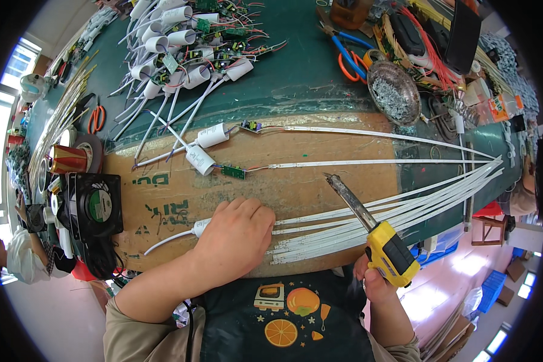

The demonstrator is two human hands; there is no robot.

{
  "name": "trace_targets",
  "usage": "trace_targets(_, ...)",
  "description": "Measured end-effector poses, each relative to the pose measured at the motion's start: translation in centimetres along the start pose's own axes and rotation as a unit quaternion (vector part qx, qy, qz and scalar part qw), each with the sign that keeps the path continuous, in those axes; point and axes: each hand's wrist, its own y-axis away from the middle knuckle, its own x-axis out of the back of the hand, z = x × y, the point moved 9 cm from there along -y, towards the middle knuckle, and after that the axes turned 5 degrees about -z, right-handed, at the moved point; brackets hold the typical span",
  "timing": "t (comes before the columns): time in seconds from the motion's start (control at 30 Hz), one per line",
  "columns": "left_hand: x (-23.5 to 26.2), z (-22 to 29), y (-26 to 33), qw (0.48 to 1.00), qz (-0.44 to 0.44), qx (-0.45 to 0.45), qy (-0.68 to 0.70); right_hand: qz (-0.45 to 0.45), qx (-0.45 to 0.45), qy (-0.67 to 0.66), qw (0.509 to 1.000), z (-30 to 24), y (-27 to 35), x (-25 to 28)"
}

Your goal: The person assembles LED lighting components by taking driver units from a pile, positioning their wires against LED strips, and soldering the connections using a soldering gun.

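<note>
My left hand (236, 234) is closed, knuckles up, over the cardboard, at the left ends of the white LED strips (320, 240). A white cylindrical housing with a white cord (200, 227) sticks out from beneath it; what the fingers pinch is hidden. My right hand (377, 283) grips a yellow and black soldering iron (392, 253), its metal tip pointing up and left, above the strips and touching nothing visible. Farther up lie two strips, each wired to a small green circuit board (233, 172) beside a white housing (200, 159). All the strips converge at the right.
Many white housings with boards (181, 39) are heaped at the back. A blackened metal dish (394, 93), blue-handled pliers (350, 48) and red wires (431, 51) sit back right. A black fan (93, 205) and a red-gold can (66, 158) stand left. Another person (27, 256) is at far left.
</note>
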Motion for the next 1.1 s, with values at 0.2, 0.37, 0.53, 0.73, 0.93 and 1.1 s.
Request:
trace_targets(0.2, -0.1, -0.1, 0.0, 1.000, -0.003, 0.002, 0.000, -0.011, 0.003, 0.028, 1.000, 0.2, 0.1, 0.2)
trace_targets(0.37, -0.1, -0.1, 0.0, 1.000, -0.004, 0.001, 0.001, -0.017, 0.011, 0.034, 0.999, 0.0, 0.0, -0.1)
trace_targets(0.53, -0.1, -0.1, 0.1, 1.000, -0.011, 0.005, 0.000, -0.018, 0.007, 0.020, 1.000, -0.3, -0.2, -0.2)
trace_targets(0.73, 2.5, 0.3, 0.8, 0.998, 0.050, -0.017, 0.016, -0.016, 0.019, -0.008, 1.000, -0.5, -0.4, -0.4)
trace_targets(0.93, 3.0, -1.6, 3.0, 0.998, -0.024, 0.037, -0.047, -0.023, 0.036, -0.044, 0.998, -0.5, -0.3, -0.4)
trace_targets(1.1, 3.3, -3.0, 3.0, 0.998, 0.000, 0.026, -0.050, 0.024, 0.019, -0.147, 0.989, 1.2, 0.1, 0.9)
